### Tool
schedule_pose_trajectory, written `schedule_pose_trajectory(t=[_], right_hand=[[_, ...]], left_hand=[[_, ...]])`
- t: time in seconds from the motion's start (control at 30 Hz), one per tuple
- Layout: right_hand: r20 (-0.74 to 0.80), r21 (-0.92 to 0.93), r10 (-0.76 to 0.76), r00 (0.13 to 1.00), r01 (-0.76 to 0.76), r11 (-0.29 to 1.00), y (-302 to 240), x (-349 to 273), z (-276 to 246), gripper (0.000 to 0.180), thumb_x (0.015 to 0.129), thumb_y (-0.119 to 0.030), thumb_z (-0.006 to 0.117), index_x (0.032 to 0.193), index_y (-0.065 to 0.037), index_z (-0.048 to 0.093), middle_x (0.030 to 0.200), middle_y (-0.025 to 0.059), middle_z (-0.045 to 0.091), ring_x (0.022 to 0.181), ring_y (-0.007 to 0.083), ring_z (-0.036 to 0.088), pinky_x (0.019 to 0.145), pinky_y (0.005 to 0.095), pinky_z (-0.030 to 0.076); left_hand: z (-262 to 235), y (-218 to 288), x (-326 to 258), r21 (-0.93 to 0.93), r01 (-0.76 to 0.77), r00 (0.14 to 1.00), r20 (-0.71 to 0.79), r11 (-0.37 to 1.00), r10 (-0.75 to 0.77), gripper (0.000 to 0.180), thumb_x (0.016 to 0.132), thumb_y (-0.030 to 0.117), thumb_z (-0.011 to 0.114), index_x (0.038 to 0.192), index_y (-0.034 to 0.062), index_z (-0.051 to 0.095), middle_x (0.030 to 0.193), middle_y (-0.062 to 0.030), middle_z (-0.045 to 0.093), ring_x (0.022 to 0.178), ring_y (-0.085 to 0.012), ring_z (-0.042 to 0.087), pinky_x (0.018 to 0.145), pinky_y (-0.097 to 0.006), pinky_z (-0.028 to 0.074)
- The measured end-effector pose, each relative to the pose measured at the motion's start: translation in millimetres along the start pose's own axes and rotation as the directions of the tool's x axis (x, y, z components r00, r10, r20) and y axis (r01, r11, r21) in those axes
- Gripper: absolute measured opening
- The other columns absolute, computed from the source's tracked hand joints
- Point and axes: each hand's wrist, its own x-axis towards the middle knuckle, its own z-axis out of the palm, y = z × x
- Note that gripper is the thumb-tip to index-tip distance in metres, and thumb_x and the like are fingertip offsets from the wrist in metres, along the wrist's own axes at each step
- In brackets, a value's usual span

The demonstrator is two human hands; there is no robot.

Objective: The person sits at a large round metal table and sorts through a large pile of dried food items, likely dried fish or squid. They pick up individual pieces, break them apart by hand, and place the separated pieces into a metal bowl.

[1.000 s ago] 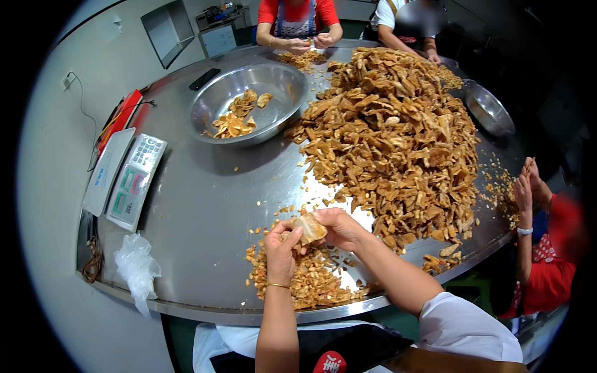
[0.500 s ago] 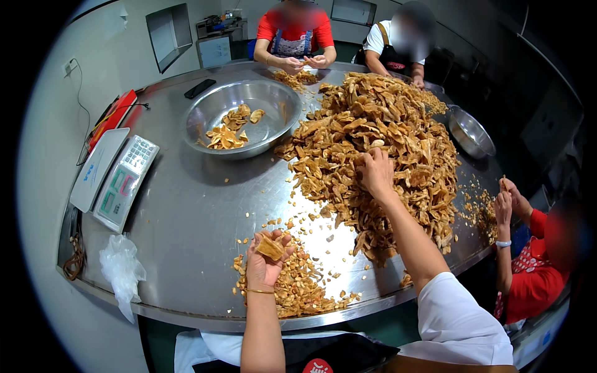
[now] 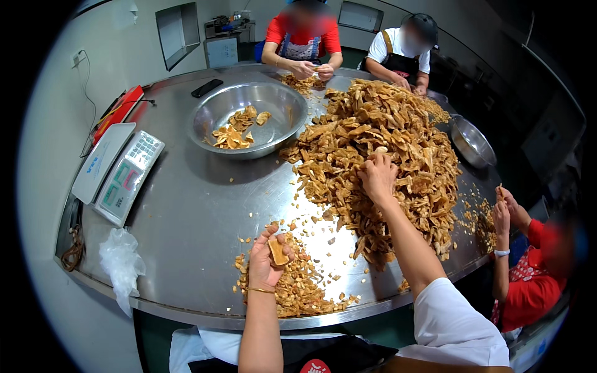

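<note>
A round steel table (image 3: 186, 217) spread under both hands, and most of its far half, ahead of and around the right hand (image 3: 376, 177), was buried beneath a big heap of tan dried pieces (image 3: 385, 149). That right hand was sunk into the near slope of the heap with its fingers curled among the pieces; whether it had closed on one could not be told. Beyond the left hand (image 3: 267, 261), well apart from it, stood a large steel bowl (image 3: 249, 118) holding only a shallow scatter of pale slices. Out past the left hand's far side lay a weighing scale (image 3: 121, 171), and nearer the table's edge a crumpled clear plastic bag (image 3: 121, 261). Directly under and around the left hand lay a low pile of small brown scraps (image 3: 298, 286). The left hand was raised over it, fingers clasped on a single tan piece (image 3: 278, 252). Other people's hands worked at the far rim and off to the right. Judged from the bowl's thin contents against the size of the heap, the work looked barely begun, with nearly all left to go through.
</note>
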Motion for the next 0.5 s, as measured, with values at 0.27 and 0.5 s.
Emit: schedule_pose_trajectory(t=[0.27, 0.5], right_hand=[[-0.053, 0.744, -0.13, 0.99, 0.126, 0.656, -77.9, -54.9, -39.2, 0.013, 0.069, -0.005, 0.06, 0.079, -0.004, 0.053, 0.079, 0.0098, 0.057, 0.072, 0.0202, 0.057, 0.063, 0.0292, 0.049], [0.045, 0.886, -0.263, 0.964, 0.082, 0.455, -128.1, -85.8, -48.6, 0.028, 0.062, 0.002, 0.064, 0.088, -0.003, 0.056, 0.093, 0.0087, 0.054, 0.083, 0.021, 0.055, 0.068, 0.0277, 0.046]], left_hand=[[7.2, 4.2, -2.0, 0.198, 0.023, 1.0, -0.021, 0.98, -0.019, 0.033, 0.079, 0.032, 0.051, 0.093, 0.0029, 0.049, 0.066, -0.0028, 0.048, 0.046, -0.01, 0.044, 0.039, -0.021, 0.038], [12.5, -2.7, -1.0, 0.421, -0.044, 0.989, -0.111, 0.906, 0.099, 0.024, 0.076, 0.018, 0.058, 0.089, 0.0, 0.049, 0.067, -0.0036, 0.052, 0.046, -0.0081, 0.047, 0.038, -0.018, 0.04]])
